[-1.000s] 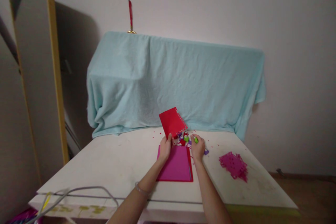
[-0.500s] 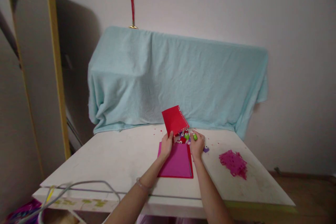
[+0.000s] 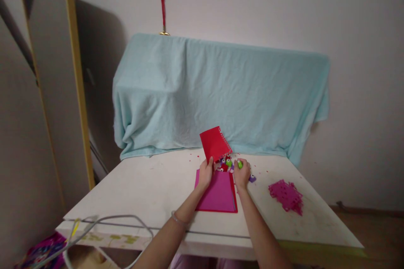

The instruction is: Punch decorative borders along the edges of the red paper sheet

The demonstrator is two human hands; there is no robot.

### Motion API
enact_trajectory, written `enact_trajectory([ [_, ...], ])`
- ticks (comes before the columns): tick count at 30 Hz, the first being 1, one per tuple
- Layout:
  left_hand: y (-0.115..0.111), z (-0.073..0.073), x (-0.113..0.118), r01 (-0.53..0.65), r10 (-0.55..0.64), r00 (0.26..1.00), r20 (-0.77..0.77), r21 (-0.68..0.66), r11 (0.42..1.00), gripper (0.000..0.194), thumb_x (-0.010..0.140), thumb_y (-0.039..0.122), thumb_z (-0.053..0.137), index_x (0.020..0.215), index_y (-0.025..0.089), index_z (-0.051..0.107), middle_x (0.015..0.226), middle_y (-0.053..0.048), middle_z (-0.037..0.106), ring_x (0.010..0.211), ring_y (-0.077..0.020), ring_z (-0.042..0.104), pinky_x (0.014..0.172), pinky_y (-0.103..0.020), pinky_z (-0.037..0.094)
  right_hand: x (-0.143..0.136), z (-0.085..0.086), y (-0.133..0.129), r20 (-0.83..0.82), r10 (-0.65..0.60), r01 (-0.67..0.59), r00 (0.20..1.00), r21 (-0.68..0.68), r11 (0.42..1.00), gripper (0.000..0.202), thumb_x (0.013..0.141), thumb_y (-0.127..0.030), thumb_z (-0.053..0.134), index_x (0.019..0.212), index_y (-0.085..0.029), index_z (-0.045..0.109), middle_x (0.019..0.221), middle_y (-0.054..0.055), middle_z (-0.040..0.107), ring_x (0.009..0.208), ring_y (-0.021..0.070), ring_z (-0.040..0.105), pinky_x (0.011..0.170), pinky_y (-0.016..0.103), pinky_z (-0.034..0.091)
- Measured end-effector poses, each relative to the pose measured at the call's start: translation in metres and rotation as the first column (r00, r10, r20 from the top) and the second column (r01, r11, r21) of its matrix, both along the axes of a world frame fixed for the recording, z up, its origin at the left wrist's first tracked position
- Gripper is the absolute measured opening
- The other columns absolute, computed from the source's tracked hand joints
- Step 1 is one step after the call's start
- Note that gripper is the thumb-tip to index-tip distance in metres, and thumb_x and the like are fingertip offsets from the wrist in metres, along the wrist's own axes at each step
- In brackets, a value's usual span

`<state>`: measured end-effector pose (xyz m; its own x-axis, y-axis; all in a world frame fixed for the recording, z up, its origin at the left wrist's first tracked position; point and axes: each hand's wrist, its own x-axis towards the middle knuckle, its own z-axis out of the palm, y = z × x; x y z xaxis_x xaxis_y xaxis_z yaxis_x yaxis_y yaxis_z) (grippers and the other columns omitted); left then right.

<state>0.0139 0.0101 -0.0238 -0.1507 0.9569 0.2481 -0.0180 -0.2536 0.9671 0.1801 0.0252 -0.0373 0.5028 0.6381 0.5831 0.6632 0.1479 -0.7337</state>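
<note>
My left hand point(image 3: 206, 173) pinches the lower corner of a red paper sheet point(image 3: 215, 143), whose right and lower edges are notched. My right hand point(image 3: 242, 174) is closed around a small green punch point(image 3: 240, 164) with a white top. Between the hands lies a cluster of small red, green and purple punches point(image 3: 224, 167). A purple punch point(image 3: 252, 178) sits just right of my right hand. Below my left hand, magenta paper point(image 3: 217, 193) lies over a red sheet or folder point(image 3: 235, 201).
A pile of punched magenta paper point(image 3: 285, 196) lies on the right of the white table point(image 3: 151, 185). Red scraps dot the back. A grey cable point(image 3: 110, 217) loops over the front left edge. A light blue towel point(image 3: 221, 92) hangs behind, and a mirror point(image 3: 53, 63) stands left.
The whole view has shifted slightly, so things appear a little further right. Both hands keep their holds on the red paper and the green punch.
</note>
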Motion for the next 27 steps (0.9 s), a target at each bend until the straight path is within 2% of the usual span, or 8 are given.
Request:
enact_trajectory([
  [8,-0.002,-0.002,0.000,0.007,-0.007,1.000,-0.016,0.014,1.000,0.048,0.088,0.058,0.035,0.063,0.018,0.049,0.053,0.002,0.050,0.048,-0.0125,0.045,0.050,-0.023,0.033,0.004,-0.004,0.001,-0.024,0.056,-0.054,0.998,0.059,0.997,0.024,0.078,-0.033,0.051,0.091,-0.017,0.061,0.089,0.011,0.064,0.083,0.0249,0.055,0.079,0.035,0.038],
  [15,0.001,-0.004,0.001,0.002,-0.002,1.000,-0.018,0.022,1.000,0.048,0.088,0.057,0.035,0.063,0.018,0.049,0.052,0.002,0.049,0.047,-0.0122,0.044,0.049,-0.023,0.031,0.006,-0.012,0.002,-0.034,0.089,-0.087,0.995,0.032,0.996,0.031,0.084,-0.035,0.041,0.103,-0.017,0.058,0.098,0.012,0.066,0.088,0.0263,0.059,0.078,0.036,0.040],
  [19,0.001,-0.004,0.001,0.016,-0.015,1.000,-0.019,0.025,1.000,0.048,0.088,0.057,0.035,0.063,0.018,0.049,0.052,0.002,0.049,0.047,-0.0123,0.045,0.050,-0.023,0.032,0.007,-0.016,0.004,-0.090,0.105,-0.101,0.990,0.051,0.994,0.033,0.083,-0.035,0.042,0.107,-0.017,0.055,0.105,0.014,0.065,0.094,0.0264,0.060,0.080,0.036,0.041],
  [23,0.000,-0.003,0.000,0.006,-0.005,0.999,-0.037,0.022,1.000,0.049,0.088,0.057,0.035,0.062,0.018,0.049,0.052,0.001,0.049,0.047,-0.0125,0.046,0.050,-0.023,0.032,0.008,-0.019,0.006,-0.154,0.178,-0.170,0.972,0.064,0.983,0.031,0.081,-0.035,0.044,0.106,-0.019,0.053,0.103,0.013,0.066,0.094,0.0245,0.062,0.079,0.035,0.043],
  [27,0.000,-0.003,0.000,0.001,0.000,0.999,-0.044,0.013,1.000,0.049,0.088,0.059,0.035,0.063,0.018,0.050,0.052,0.001,0.050,0.047,-0.0130,0.046,0.050,-0.024,0.032,0.009,-0.018,0.006,-0.150,0.205,-0.197,0.967,0.067,0.978,0.028,0.080,-0.035,0.045,0.101,-0.019,0.056,0.100,0.012,0.067,0.090,0.0238,0.063,0.078,0.034,0.044],
])
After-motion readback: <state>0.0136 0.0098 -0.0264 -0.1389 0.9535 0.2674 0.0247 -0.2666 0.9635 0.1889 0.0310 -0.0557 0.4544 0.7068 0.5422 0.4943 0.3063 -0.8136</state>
